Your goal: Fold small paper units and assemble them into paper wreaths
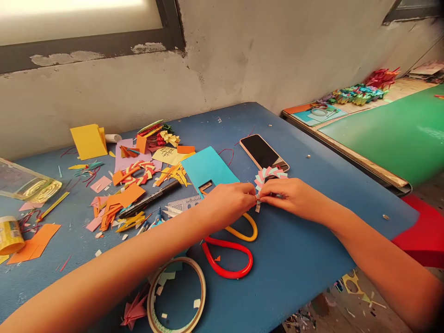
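A curved chain of folded paper (266, 174), pink and pale mint, is between my two hands over the blue table. My right hand (294, 196) is closed, thumb and fingers pinching the chain's near side. From the left, my left hand (236, 200) meets it, also closed, its fingertips at the chain's lower end; a short pale strip hangs there. Just beyond the chain lies a phone (262, 150) with a dark screen. Beneath my left hand and forearm are scissors with one red handle (229, 273) and one yellow handle (253, 231), their blades partly hidden.
On the blue table (287, 263) are turquoise paper (210, 166), a black marker (151, 199), a tape roll (203, 296), a red-yellow paper ring (138, 173), yellow sheets (89, 141), a yellow jar (10, 235) and many scraps. A green-topped table (391, 134) stands right, a red seat (423, 236) below.
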Action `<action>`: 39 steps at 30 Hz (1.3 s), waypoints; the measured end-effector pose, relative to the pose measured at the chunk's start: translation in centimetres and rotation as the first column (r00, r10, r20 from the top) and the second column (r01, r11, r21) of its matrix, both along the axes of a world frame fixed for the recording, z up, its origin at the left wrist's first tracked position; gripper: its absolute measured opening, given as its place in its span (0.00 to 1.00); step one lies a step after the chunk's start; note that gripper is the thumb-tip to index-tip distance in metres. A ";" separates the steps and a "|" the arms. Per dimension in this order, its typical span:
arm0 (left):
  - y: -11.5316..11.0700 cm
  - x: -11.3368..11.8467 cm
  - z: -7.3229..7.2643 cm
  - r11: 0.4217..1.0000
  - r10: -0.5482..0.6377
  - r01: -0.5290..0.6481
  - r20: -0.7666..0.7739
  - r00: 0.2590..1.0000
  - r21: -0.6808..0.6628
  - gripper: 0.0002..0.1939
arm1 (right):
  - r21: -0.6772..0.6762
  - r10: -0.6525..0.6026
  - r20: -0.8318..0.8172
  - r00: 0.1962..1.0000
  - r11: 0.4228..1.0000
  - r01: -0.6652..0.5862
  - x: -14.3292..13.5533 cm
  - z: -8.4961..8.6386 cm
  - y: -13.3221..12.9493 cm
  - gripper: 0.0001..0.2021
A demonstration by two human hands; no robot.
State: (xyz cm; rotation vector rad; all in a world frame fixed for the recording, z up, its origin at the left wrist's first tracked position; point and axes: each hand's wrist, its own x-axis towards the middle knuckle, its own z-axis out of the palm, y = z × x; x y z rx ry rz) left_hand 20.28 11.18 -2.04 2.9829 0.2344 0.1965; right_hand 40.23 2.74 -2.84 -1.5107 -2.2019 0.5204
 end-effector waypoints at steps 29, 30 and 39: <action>0.7 0.4 -0.8 0.966 0.055 -0.025 0.109 0.993 -0.258 0.11 | 0.191 0.005 0.206 0.979 0.980 -0.045 -0.6 -0.5 0.0 0.12; 0.8 0.4 -0.8 0.952 0.066 -0.024 0.128 0.990 -0.306 0.11 | 0.172 0.001 0.149 0.989 0.985 -0.027 -0.5 -0.4 0.1 0.12; 0.8 -1.3 -0.1 0.658 0.353 0.033 0.347 0.869 -0.752 0.07 | 0.003 -0.238 -0.385 0.892 0.966 0.259 -0.6 1.1 -0.6 0.20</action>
